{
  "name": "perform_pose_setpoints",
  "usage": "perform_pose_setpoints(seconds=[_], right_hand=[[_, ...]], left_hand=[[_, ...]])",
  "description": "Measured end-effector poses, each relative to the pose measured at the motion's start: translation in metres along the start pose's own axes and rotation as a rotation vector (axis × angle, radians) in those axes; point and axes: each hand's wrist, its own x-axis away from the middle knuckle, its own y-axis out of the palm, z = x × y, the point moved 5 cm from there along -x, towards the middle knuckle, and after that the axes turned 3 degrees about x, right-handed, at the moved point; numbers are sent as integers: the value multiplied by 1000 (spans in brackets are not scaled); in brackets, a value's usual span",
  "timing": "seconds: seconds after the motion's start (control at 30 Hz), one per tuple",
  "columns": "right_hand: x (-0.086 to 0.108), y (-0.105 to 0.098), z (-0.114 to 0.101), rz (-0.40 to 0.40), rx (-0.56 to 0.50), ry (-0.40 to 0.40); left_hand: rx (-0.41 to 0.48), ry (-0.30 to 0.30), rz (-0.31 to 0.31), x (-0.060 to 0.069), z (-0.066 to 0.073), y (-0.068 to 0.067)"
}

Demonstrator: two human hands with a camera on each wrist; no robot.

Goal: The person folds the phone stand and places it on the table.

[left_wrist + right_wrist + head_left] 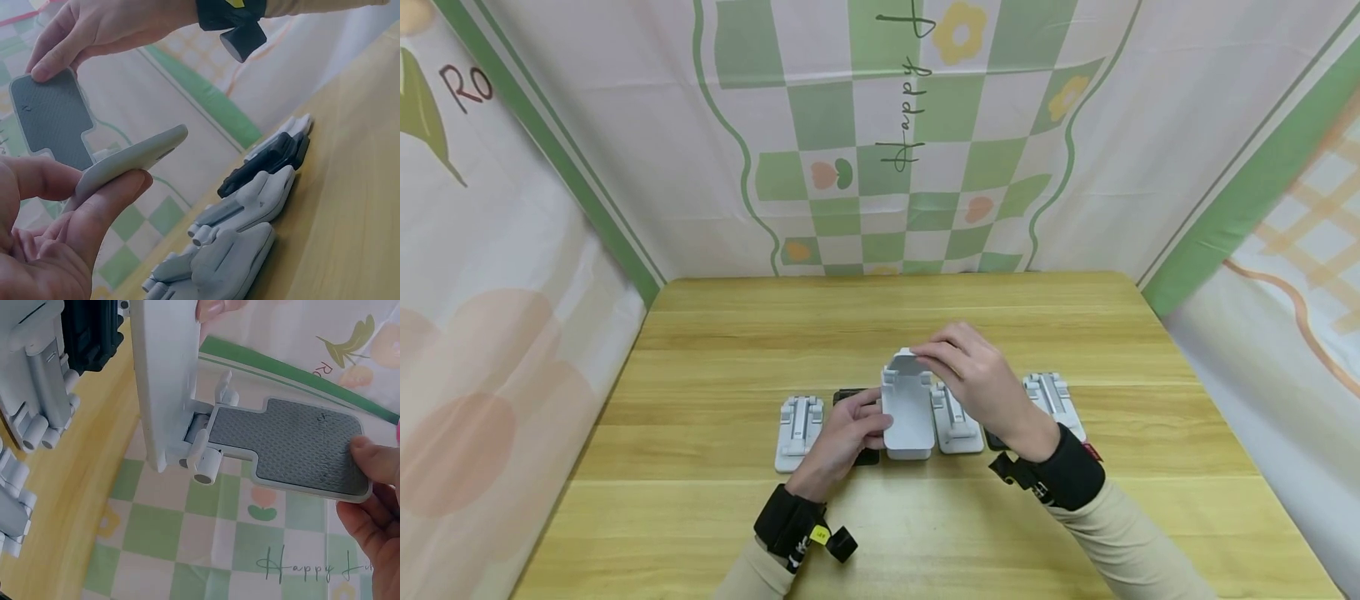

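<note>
A white folding phone stand [908, 417] is held above the table, between my two hands. My left hand [847, 433] grips the edge of its base, thumb on one face and fingers behind. With thumb and fingertips my right hand [973, 375] pinches the outer end of the support plate, which stands folded out from the base. In the right wrist view this plate bears a grey textured pad [306, 450] and joins the base by a hinge with two small hooks. The left wrist view shows the grey pad [53, 115] too.
On the wooden table [700, 517], folded stands lie in a row: a white one [799, 429] at left, a partly covered black one [868, 457], another white one [958, 425], a mostly hidden black one [996, 442] and a white one [1052, 400] at right. Printed curtains surround the table.
</note>
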Motion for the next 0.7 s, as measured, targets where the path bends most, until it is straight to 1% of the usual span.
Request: perform_pose_setpoints(seconds=[0.17, 0.23, 0.4, 0.53, 0.7], right_hand=[[4, 2, -4, 24, 46, -49], [7, 6, -8, 23, 70, -85], [18, 18, -22, 11, 116, -186], [25, 23, -29, 17, 139, -216], [32, 28, -33, 31, 167, -246]], left_hand=[[-3, -3, 17, 0, -1, -1], [1, 7, 19, 0, 0, -1], [50, 36, 52, -2, 5, -3], [71, 37, 74, -2, 9, -5], [56, 32, 80, -1, 9, -6]])
